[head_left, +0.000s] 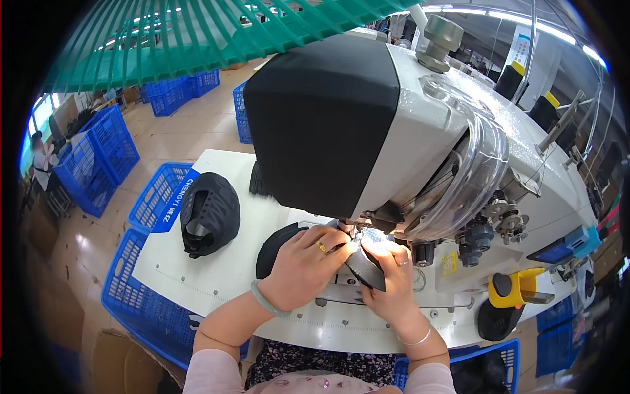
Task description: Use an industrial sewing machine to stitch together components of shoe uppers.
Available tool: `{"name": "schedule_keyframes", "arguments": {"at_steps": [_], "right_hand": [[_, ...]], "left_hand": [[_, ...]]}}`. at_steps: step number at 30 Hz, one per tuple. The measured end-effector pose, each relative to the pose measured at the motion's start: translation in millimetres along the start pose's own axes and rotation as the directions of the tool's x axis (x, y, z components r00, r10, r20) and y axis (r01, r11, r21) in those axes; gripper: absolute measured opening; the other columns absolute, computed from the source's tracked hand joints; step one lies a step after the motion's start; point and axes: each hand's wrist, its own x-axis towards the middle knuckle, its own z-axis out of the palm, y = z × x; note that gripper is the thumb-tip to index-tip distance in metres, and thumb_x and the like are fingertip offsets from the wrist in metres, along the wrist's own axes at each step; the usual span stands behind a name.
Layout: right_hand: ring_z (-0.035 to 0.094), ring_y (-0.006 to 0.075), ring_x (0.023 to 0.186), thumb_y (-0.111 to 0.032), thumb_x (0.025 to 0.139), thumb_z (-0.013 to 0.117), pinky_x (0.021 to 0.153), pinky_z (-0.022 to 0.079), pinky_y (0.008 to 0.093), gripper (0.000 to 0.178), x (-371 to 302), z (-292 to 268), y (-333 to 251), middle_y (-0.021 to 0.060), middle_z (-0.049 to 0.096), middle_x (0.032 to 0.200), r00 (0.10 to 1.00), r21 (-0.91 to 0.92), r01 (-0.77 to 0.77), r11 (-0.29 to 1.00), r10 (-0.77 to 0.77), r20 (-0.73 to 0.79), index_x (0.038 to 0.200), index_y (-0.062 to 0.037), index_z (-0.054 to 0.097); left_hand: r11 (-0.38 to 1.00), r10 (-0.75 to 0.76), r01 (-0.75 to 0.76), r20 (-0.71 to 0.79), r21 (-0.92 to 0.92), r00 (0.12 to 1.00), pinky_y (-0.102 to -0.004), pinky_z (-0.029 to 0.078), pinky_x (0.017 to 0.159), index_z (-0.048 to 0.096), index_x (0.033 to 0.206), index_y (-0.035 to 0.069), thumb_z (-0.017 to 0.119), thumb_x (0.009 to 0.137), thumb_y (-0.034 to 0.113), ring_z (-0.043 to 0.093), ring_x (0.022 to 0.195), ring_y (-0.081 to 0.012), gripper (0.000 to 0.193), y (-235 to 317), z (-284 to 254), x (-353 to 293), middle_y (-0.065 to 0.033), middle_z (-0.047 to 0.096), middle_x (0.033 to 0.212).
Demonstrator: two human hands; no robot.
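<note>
At the stitching area of a large sewing machine [328, 125], both hands pinch a dark cap piece [366, 268]. Its grey, curved edge shows between them. My left hand [302, 266], with a gold ring and a pale bangle, presses the piece from the left, fingers closed. My right hand [395, 279] grips it from the right, thumb and fingers together near the lit needle area. A rounded black part [272, 253] emerges beside my left hand; whether it joins the held piece is hidden. The needle itself is hidden behind the fingers and machine head.
A black cap [210, 213] lies on the white table [197, 282] at left. Blue crates [138, 315] stand against the table's left edge. To the right are a yellow holder [512, 289] and a black piece [497, 322]. A green fan guard [197, 46] hangs overhead.
</note>
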Motion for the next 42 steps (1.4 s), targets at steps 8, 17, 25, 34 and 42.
{"name": "schedule_keyframes", "arguments": {"at_steps": [8,17,25,34,42], "right_hand": [[0.049,0.0289,0.089,-0.003,0.060,0.072,0.078,0.038,0.0394,0.047,0.3,9.9,-6.0,0.0073,0.057,0.098,0.987,0.035,-0.117,0.993,0.120,-0.105,0.106,-0.0038,0.062],[0.049,0.0211,0.076,-0.011,0.063,0.079,0.070,0.037,0.0331,0.025,8.9,7.6,-3.8,0.0007,0.061,0.080,0.978,0.141,-0.184,0.973,0.195,-0.068,0.087,-0.0063,0.074],[0.052,0.0313,0.100,0.002,0.060,0.069,0.083,0.044,0.0397,0.040,-0.2,-1.4,-9.1,0.0120,0.056,0.112,0.986,0.141,-0.161,0.977,0.164,-0.009,0.100,-0.0023,0.065],[0.057,0.0285,0.093,0.004,0.058,0.062,0.075,0.048,0.0368,0.034,-2.6,2.0,-5.2,0.0078,0.063,0.099,0.988,0.082,-0.131,0.988,0.138,-0.075,0.091,-0.0026,0.067],[0.056,0.0285,0.091,0.004,0.059,0.063,0.076,0.047,0.0377,0.033,-5.4,7.1,-4.2,0.0080,0.063,0.099,0.984,0.072,-0.122,0.990,0.130,-0.121,0.091,-0.0030,0.067]], "left_hand": [[0.998,-0.028,0.028,0.010,0.048,1.000,-0.0363,0.055,0.075,0.065,0.099,0.007,0.067,0.068,0.003,0.062,0.089,-0.0263,0.030,6.7,-2.2,2.7,-0.0052,0.060,0.100],[0.973,-0.228,0.218,-0.182,-0.070,0.957,-0.0298,0.050,0.061,0.067,0.090,0.007,0.071,0.072,0.010,0.060,0.071,-0.0216,0.019,1.6,17.9,4.4,-0.0037,0.064,0.086],[0.996,0.006,0.000,-0.063,0.090,0.998,-0.0326,0.051,0.072,0.065,0.095,0.008,0.066,0.069,0.007,0.060,0.084,-0.0205,0.026,3.8,7.0,-4.4,-0.0028,0.061,0.094],[0.996,-0.092,0.093,-0.046,0.012,0.995,-0.0384,0.051,0.081,0.069,0.095,0.008,0.070,0.064,0.003,0.061,0.093,-0.0241,0.031,7.7,1.1,-4.0,-0.0014,0.064,0.096],[0.997,-0.074,0.074,-0.004,0.013,0.997,-0.0350,0.053,0.079,0.067,0.099,0.008,0.067,0.068,0.002,0.060,0.093,-0.0245,0.032,8.7,1.3,-2.1,-0.0015,0.062,0.098]]}}
